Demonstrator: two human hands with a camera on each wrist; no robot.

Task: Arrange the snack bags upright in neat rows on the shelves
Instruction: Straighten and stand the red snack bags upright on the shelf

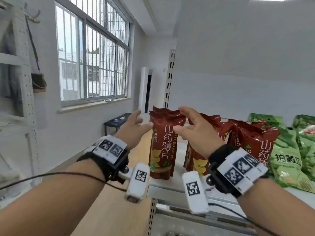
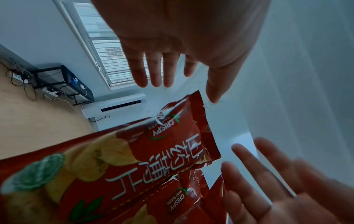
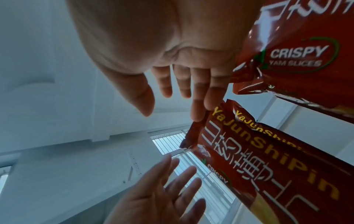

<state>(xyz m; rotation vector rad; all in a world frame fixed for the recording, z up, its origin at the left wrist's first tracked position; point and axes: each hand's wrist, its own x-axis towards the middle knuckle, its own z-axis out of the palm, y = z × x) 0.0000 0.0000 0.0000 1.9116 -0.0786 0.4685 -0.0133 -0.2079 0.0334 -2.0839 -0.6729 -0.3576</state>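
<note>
A red yam-slice bag [image 1: 162,145] stands upright at the shelf's [image 1: 170,187] front left corner. My left hand [image 1: 143,120] hovers just left of its top, fingers spread and holding nothing. My right hand [image 1: 187,121] is at the bag's upper right, fingers straight. In the right wrist view the right hand [image 3: 170,109] has its fingertips [image 3: 199,116] at the crimped top edge of the bag [image 3: 268,166]. The left wrist view shows the left hand [image 2: 184,89] spread above the bag [image 2: 153,159], apart from it. Two more red bags [image 1: 196,160] [image 1: 254,142] stand behind and to the right.
Several green snack bags [image 1: 286,160] lie and lean on the shelf's right side. A slotted shelf upright [image 1: 169,79] rises behind the bags. Left of the shelf are wooden floor, a barred window [image 1: 92,62] and a low black table [image 1: 115,122].
</note>
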